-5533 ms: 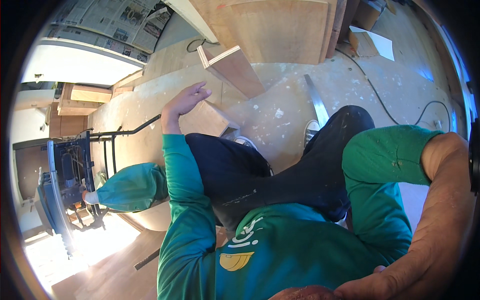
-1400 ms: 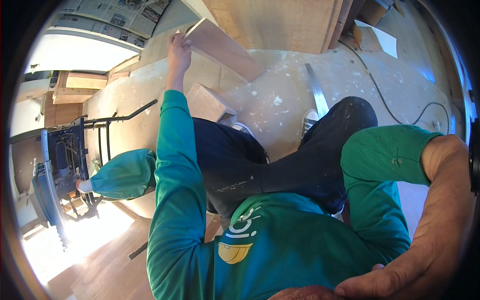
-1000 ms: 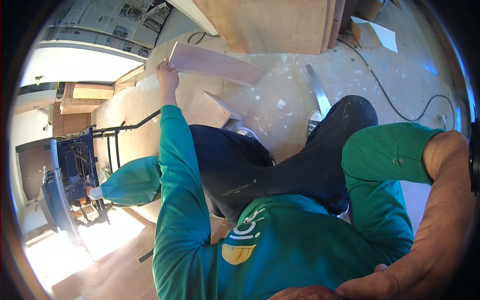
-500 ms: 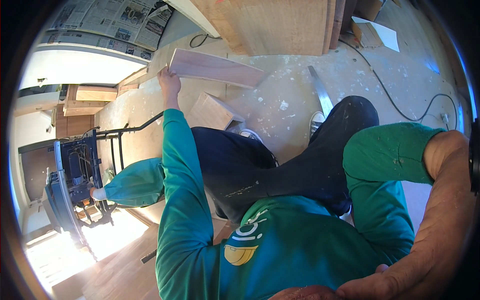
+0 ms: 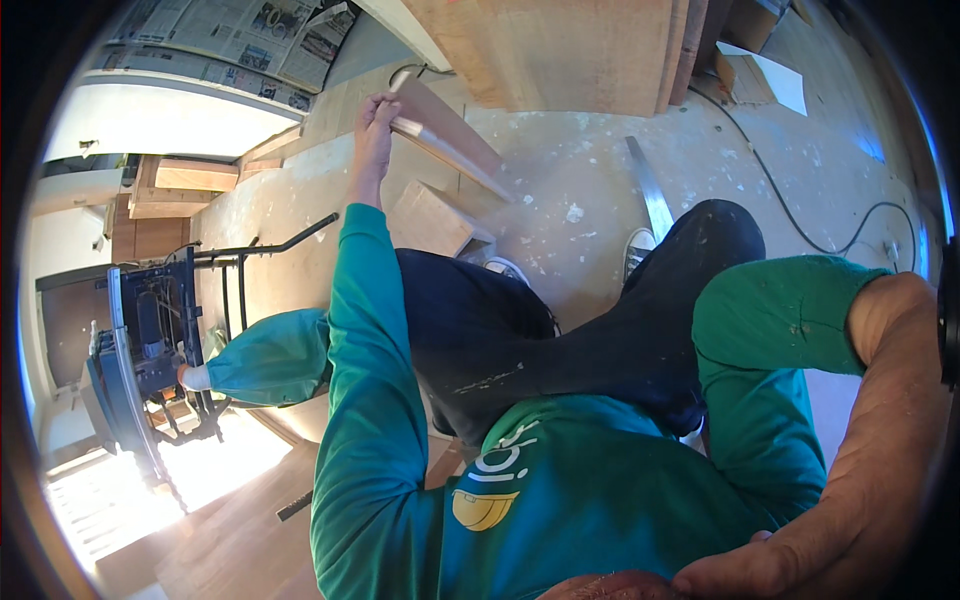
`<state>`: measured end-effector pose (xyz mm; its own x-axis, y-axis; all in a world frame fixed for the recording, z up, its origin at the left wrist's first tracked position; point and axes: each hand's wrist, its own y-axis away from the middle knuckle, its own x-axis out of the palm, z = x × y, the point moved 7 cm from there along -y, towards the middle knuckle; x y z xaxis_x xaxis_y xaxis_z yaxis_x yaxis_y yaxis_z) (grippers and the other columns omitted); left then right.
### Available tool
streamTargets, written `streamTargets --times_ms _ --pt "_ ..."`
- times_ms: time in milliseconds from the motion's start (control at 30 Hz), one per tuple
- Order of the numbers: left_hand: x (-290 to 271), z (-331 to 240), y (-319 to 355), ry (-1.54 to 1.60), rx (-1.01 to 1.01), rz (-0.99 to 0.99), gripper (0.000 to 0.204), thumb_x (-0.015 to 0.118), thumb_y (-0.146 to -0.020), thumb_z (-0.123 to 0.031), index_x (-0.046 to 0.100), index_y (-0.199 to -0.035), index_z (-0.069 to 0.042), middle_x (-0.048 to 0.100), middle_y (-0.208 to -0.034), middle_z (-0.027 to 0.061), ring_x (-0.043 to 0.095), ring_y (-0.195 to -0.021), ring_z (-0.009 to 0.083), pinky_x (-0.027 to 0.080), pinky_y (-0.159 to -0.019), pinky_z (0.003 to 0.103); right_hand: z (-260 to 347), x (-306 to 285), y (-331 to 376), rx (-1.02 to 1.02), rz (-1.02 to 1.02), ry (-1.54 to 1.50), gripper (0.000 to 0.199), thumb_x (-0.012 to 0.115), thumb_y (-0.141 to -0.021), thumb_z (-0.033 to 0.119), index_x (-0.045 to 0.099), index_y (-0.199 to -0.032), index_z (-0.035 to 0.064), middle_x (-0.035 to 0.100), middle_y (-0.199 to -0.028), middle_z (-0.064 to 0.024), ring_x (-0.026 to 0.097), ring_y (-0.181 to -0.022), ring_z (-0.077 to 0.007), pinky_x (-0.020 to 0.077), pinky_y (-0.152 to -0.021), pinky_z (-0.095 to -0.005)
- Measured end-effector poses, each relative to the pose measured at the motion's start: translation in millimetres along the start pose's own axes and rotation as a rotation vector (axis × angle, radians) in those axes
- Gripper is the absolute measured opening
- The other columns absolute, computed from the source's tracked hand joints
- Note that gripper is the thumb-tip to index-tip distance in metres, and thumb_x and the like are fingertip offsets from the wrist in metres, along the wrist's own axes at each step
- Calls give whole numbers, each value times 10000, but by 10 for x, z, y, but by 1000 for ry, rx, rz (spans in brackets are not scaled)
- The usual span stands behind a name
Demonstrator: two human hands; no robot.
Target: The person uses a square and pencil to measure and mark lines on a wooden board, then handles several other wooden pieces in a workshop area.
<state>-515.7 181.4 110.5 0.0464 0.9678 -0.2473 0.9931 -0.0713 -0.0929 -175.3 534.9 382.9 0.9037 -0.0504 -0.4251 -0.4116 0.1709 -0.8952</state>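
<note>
My left hand (image 5: 374, 136) is closed round the upper left end of a flat wooden board (image 5: 455, 125). It holds the board above the floor, tilted, with a long edge showing. Just below the board, an open-ended wooden box (image 5: 440, 216) rests on the floor by my left shoe. My bent right arm comes back toward the lower edge, where my right hand (image 5: 745, 572) is partly cut off. Its fingers are mostly hidden, and nothing can be seen in it.
Large wooden panels (image 5: 585, 55) stand ahead. A metal straightedge (image 5: 651, 188) lies by my right shoe, with a black cable (image 5: 770, 178) farther right. At left is a machine on a black frame (image 5: 160, 340), with a teal cloth bag (image 5: 272, 358) attached. Newspaper (image 5: 235, 35) covers a surface at far left.
My left hand has moved right and slightly away from me with the board. The board has turned, so its broad face looks narrower and its edge shows more.
</note>
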Motion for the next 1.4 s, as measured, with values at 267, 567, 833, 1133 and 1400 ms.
streamTargets --times_ms 267,567,833,1133,1400 --pt "280 -227 48 -44 45 145 378 581 -861 -71 633 -1235 -50 637 -1199 76 545 -1128 180 404 -1005 285 -22 -47 40 -13 1 -12 478 625 -952 262 616 -1259 -105 661 -848 -120 669 -827 -239 548 -906 -481" --pt "370 -211 29 11 21 178 351 567 -850 -56 636 -1193 -43 639 -1153 39 541 -1042 149 406 -948 266 -30 -92 78 -12 0 -25 486 625 -954 264 614 -1267 -108 660 -847 -121 668 -827 -240 548 -906 -483" --pt "383 -184 32 30 8 240 352 562 -833 -46 647 -1175 -45 643 -1111 15 525 -986 122 397 -899 243 -59 -127 96 -21 5 -46 493 625 -956 266 613 -1274 -111 659 -846 -123 667 -826 -241 547 -906 -485" --pt "474 -280 82 -92 40 211 365 577 -862 -73 642 -1217 -17 657 -1125 44 556 -1040 138 424 -937 261 15 -155 2 26 22 -33 501 625 -958 269 610 -1281 -113 657 -844 -124 667 -826 -241 546 -906 -486" --pt "457 -186 98 -103 81 176 358 573 -850 -88 636 -1199 -36 630 -1150 46 558 -1076 159 428 -957 285 796 -397 -337 503 33 332 443 618 -987 269 641 -1226 -103 647 -771 -96 659 -783 -223 557 -869 -513"
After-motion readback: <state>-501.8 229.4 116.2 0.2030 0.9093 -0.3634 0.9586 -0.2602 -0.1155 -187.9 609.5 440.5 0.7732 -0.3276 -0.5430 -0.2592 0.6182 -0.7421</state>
